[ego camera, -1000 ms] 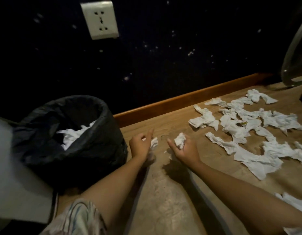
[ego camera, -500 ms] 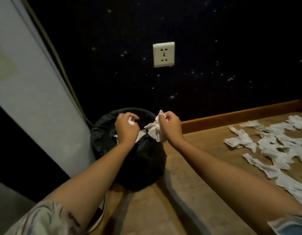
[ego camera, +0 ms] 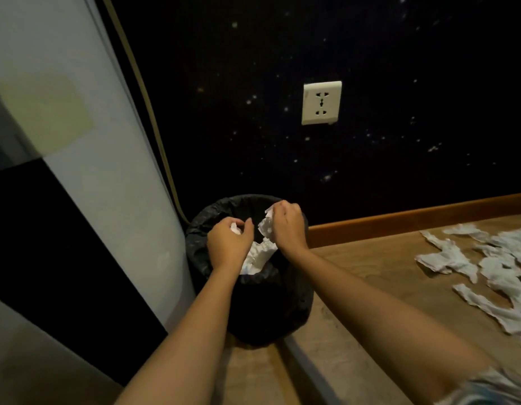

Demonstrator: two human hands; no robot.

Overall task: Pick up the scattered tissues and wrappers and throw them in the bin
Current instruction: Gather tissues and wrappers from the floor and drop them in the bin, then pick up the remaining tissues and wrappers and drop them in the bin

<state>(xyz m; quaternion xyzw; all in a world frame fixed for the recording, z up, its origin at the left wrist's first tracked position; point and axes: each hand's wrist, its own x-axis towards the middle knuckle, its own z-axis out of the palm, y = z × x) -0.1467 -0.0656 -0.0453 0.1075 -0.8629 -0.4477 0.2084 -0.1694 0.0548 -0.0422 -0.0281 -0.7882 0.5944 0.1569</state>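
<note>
Bin: a round bin lined with a black plastic bag (ego camera: 294, 302) stands on the brown wooden floor (ego camera: 355, 317), against the dark speckled wall (ego camera: 253, 83). Every place below is given relative to this bin.
Inside the bin: a heap of crumpled white tissue (ego camera: 258, 257) lies in the opening, between my two wrists.
My left hand (ego camera: 228, 244): it hovers over the bin's opening, on its left side. My fingers are curled shut around a small wad of white tissue (ego camera: 234, 229), which peeks out near my thumb.
My right hand (ego camera: 288, 226): it hovers over the bin's far right rim. My fingers are clenched on a crumpled white tissue piece (ego camera: 266, 226) that hangs from my fist, above the opening.
Tissues left on the floor: many torn, flattened white tissue scraps (ego camera: 487, 267) lie scattered well to the right of the bin. I cannot tell whether any of them are wrappers.
Wall socket: a cream square power outlet (ego camera: 321, 103) sits on the wall above the bin, a little to the right.
Skirting: an orange-brown wooden baseboard (ego camera: 414, 220) runs rightward from the bin along the wall's foot.
Left of the bin: a pale, smooth panel (ego camera: 87, 171) rises beside it.
</note>
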